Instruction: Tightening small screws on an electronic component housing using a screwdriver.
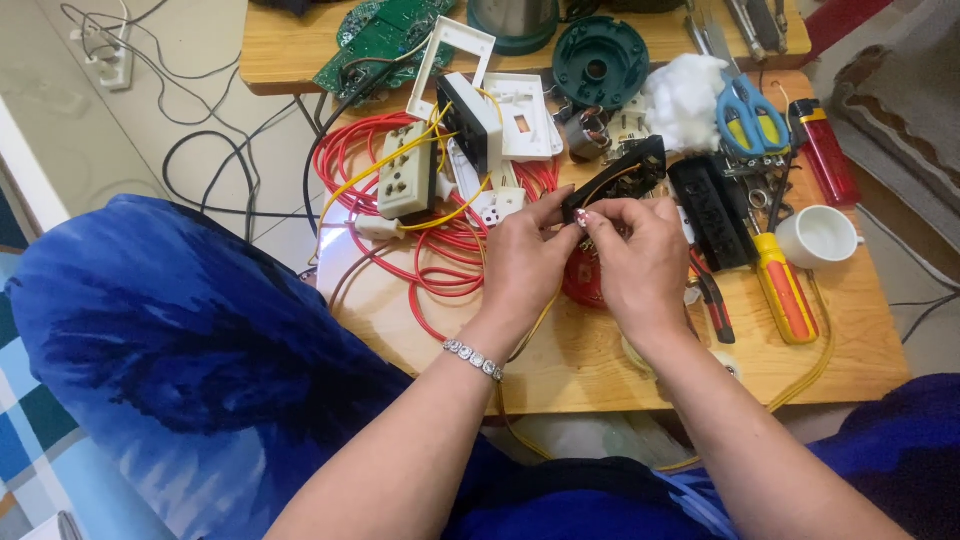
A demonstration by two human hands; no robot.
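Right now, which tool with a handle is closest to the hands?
The red-handled pliers, lying right beside the right hand. The orange-yellow screwdriver lies farther right, and the blue-yellow scissors sit up near the white fluff.

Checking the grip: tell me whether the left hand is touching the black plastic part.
Touching. The head view shows the left hand pinching the lower end of the black plastic part with its fingertips.

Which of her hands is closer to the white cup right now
Right. The right hand is beside the orange-handled screwdriver, which lies just short of the white cup. The left hand is on the far side of the right one, toward the red cable.
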